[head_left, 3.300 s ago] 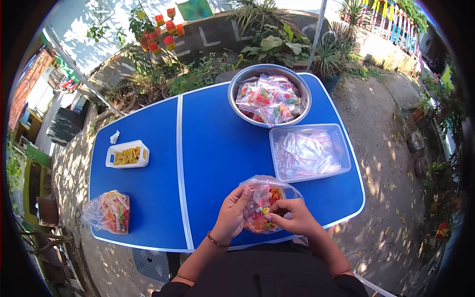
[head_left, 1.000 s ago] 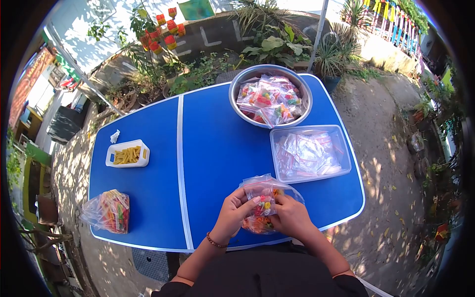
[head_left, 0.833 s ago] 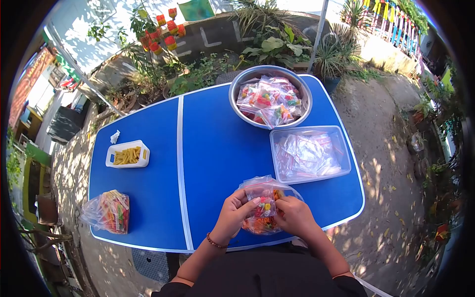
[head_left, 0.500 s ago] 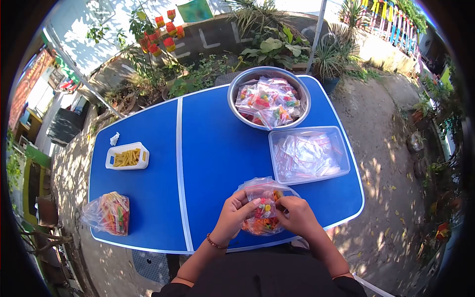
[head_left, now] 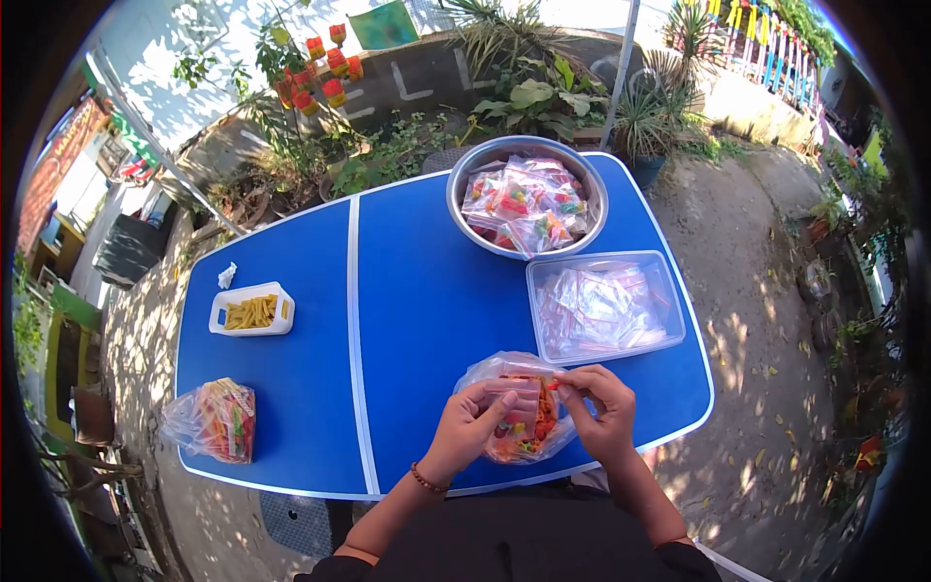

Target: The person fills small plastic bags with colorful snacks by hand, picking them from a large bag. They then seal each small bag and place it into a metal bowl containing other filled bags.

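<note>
My left hand (head_left: 467, 427) pinches a small clear zip bag (head_left: 519, 400) with a few colourful pieces inside. Beside it, my right hand (head_left: 599, 407) has its thumb and fingers closed on a small red piece (head_left: 554, 385) near the bag's opening. Beneath both hands lies a larger clear plastic bag (head_left: 543, 448) of orange, red and green pieces, partly hidden by the hands and the small bag.
A metal bowl (head_left: 456, 199) of filled small bags stands at the back, touching or close to a clear tub (head_left: 671, 335) of flat bags. On the left of the blue table (head_left: 436, 301) are a white basket (head_left: 254, 331), a crumpled tissue (head_left: 227, 275) and another filled bag (head_left: 218, 419).
My right hand has moved slightly right, and a red piece now shows between its fingers. The small bag's top edge is lower, uncovering more of the larger bag.
</note>
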Demonstrator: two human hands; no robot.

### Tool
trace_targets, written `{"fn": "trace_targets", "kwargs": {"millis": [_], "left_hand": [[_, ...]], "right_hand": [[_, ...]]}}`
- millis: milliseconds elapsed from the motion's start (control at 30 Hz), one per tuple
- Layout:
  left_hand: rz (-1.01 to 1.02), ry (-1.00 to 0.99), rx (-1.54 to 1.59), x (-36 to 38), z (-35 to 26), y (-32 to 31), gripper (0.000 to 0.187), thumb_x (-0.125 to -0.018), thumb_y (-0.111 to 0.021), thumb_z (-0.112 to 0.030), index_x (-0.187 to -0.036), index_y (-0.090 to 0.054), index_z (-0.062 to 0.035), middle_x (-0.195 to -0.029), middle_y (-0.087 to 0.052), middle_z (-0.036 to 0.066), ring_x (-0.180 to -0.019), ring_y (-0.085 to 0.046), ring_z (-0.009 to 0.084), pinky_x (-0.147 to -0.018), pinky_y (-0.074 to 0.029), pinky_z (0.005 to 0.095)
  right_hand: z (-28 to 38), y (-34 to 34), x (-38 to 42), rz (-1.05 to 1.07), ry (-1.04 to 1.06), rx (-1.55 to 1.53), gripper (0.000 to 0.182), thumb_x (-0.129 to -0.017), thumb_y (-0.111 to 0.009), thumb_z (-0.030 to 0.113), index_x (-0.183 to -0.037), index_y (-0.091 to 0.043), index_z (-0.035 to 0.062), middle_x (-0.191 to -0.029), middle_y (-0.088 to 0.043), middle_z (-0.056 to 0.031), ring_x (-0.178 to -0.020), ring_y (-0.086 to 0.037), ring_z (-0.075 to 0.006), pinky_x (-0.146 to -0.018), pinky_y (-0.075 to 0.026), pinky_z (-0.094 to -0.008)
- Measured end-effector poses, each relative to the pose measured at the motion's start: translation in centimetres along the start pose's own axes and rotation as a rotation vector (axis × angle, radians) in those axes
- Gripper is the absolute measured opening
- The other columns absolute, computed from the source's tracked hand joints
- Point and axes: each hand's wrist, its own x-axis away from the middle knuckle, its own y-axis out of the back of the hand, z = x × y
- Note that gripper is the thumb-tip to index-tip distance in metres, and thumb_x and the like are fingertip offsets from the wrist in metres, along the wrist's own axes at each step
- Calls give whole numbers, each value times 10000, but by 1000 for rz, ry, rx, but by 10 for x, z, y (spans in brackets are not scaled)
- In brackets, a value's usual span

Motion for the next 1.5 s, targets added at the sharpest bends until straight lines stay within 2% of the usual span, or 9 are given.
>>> {"fn": "trace_targets", "kwargs": {"millis": [100,133,233,333,500,733,933,1100,1500], "left_hand": [[56,-72,-170,0,4,2,317,-1031,-590,-233,-1221,-656,12,-1143,-721,148,-1026,-709,183,-845,-595,316],[46,-38,-157,1,2,1,314,-1030,-592,-230,-1216,-660,13,-1149,-718,147,-1019,-707,176,-843,-598,318],[-6,45,-79,1,-1,-1,306,-1027,-596,-223,-1207,-668,15,-1159,-711,142,-999,-706,163,-836,-607,324],[-79,79,52,-1,3,-1,306,-1026,-598,-221,-1211,-665,13,-1145,-715,137,-993,-705,160,-836,-607,320],[-117,114,112,0,-3,1,309,-1027,-599,-227,-1220,-661,6,-1125,-723,130,-996,-699,151,-827,-607,311],[-140,20,110,-2,2,3,314,-1034,-586,-223,-1228,-649,15,-1129,-716,138,-989,-704,169,-841,-612,329],[-173,24,134,-1,-6,0,264,-1036,-570,-163,-1180,-652,42,-1105,-712,145,-963,-713,175,-833,-618,334],[-139,-7,134,-2,-2,5,297,-1038,-574,-200,-1217,-652,22,-1128,-718,146,-1002,-709,179,-865,-606,328],[-154,-4,129,-4,-1,5,265,-1035,-571,-156,-1189,-656,42,-1115,-714,153,-992,-703,171,-861,-605,332]], "right_hand": [[1,-2,3,-39,-18,-134,94,-897,-678,-36,-989,-691,-47,-909,-705,-91,-819,-673,-123,-740,-543,-256],[1,-3,4,-48,-30,-181,100,-894,-686,-24,-990,-695,-46,-900,-708,-94,-794,-668,-118,-725,-542,-260],[0,0,5,-12,-28,-162,104,-922,-664,-36,-1025,-655,-45,-934,-696,-89,-889,-674,-116,-783,-535,-239],[-6,0,6,-57,-66,-145,96,-925,-648,-31,-1020,-659,-39,-932,-695,-80,-877,-673,-113,-753,-528,-245],[-6,4,3,39,-90,18,91,-871,-648,-35,-959,-673,-39,-904,-700,-83,-843,-676,-120,-711,-529,-257],[-4,-1,1,167,-74,80,81,-818,-672,-26,-897,-687,-28,-820,-702,-109,-718,-688,-145,-668,-547,-272],[-3,-3,2,194,-76,60,104,-817,-684,-1,-918,-690,-24,-832,-689,-117,-675,-655,-166,-643,-529,-289],[-3,-2,2,206,-77,73,107,-814,-685,-1,-918,-690,-24,-831,-678,-121,-672,-651,-177,-640,-523,-293],[-2,-1,1,234,-71,85,108,-809,-689,3,-916,-689,-16,-807,-661,-125,-670,-646,-205,-643,-520,-308]]}}
